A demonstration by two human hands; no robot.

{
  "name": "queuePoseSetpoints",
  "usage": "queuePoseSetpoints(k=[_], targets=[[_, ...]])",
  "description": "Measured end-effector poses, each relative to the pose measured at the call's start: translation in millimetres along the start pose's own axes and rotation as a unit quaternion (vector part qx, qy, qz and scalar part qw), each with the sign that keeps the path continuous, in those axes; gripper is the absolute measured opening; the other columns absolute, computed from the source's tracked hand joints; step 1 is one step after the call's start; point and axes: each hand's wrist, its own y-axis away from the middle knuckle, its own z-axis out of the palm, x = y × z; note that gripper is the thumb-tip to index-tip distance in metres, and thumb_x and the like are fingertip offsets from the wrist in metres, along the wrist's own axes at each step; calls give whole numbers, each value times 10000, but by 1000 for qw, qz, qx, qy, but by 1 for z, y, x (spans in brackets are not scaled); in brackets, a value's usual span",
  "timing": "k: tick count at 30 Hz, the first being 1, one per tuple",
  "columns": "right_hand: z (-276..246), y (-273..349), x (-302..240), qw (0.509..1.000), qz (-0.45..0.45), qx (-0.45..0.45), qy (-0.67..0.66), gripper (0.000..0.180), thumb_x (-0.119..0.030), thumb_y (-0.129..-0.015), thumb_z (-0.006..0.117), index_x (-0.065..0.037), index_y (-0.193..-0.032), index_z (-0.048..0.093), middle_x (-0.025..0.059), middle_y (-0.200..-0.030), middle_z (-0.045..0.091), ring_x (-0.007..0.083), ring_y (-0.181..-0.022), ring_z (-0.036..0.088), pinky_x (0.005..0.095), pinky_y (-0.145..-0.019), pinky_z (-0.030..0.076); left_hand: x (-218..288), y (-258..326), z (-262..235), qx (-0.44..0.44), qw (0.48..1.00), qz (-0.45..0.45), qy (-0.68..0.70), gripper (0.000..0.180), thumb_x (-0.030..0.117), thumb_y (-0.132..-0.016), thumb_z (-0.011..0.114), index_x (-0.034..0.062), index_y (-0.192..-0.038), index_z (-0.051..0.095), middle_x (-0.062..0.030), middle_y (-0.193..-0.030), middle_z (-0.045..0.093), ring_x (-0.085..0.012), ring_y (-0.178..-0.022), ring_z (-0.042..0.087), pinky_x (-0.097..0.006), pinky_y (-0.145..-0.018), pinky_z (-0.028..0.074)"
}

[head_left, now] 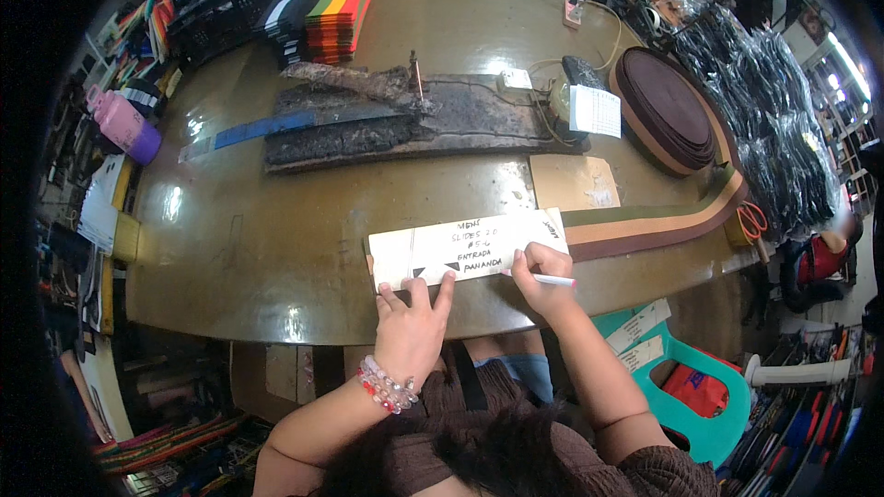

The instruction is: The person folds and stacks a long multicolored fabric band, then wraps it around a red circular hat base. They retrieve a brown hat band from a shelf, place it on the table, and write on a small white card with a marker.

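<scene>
A long cream cardboard template (419,247) with handwriting and small dark triangular marks lies near the table's front edge. Pressing on its lower left edge, my left hand (408,327) has its fingers spread and grips nothing. My right hand (543,276) is closed around a white pen (555,281) with a pink end, its tip by the template's lower edge. A striped webbing strap (645,227) in green, tan and brown runs out from the template's right end. It leads back to a large coil (665,103); whatever lies beneath the template is mostly hidden.
Behind the template, a dark scorched board (350,143) carries an upright metal rod (417,78) and wiring. Striped strips (339,9) are stacked at the back left. A pink-purple bottle (124,124) stands at the left edge. A green chair (700,414) is at lower right.
</scene>
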Motion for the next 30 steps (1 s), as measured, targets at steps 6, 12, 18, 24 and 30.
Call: queuePoseSetpoints(k=[6, 12, 18, 24, 30], targets=[[-9, 0, 2, 987, 108, 70, -95, 317, -63, -828, 618, -12, -565, 449, 105, -501, 477, 136, -441, 422, 293, -451, 361, 0, -2, -3, -20, 1000, 0, 2, 532, 175, -864, 534, 178, -1388, 441, -232, -1085, 509, -531, -930, 593, -528, -858, 496], [-10, -4, 0, 993, 71, 54, -73, 312, -62, -830, 620, -16, -569, 455, 131, -513, 480, 174, -435, 445, 316, -449, 373, -8, -11, -22, -70, 997, 28, 20, 514, 132, -845, 523, 178, -1355, 476, -191, -1037, 523, -410, -861, 633, -464, -754, 525], [2, -4, -11, 990, -78, 76, 91, 279, -38, -787, 626, -22, -601, 418, 165, -550, 459, 297, -452, 477, 374, -460, 397, -17, -61, -37, -110, 980, 142, 87, 259, 117, -843, 506, 87, -1084, 598, -165, -911, 569, -250, -816, 629, -384, -648, 541], [-26, -26, 15, 925, 235, 34, -297, 360, -94, -895, 592, -61, -587, 409, 29, -500, 476, 127, -429, 493, 322, -417, 384, 44, -102, -4, -1, 974, 151, 169, 312, 90, -812, 528, 32, -1117, 560, -131, -928, 552, -293, -830, 585, -348, -624, 553], [-51, -53, 53, 975, 156, 114, -112, 359, -156, -926, 580, -69, -612, 430, 3, -518, 481, 73, -426, 495, 256, -394, 422, 73, -99, -6, 40, 991, 120, 34, 546, 155, -859, 522, 322, -1373, 442, -88, -998, 511, -293, -852, 546, -395, -605, 578]])
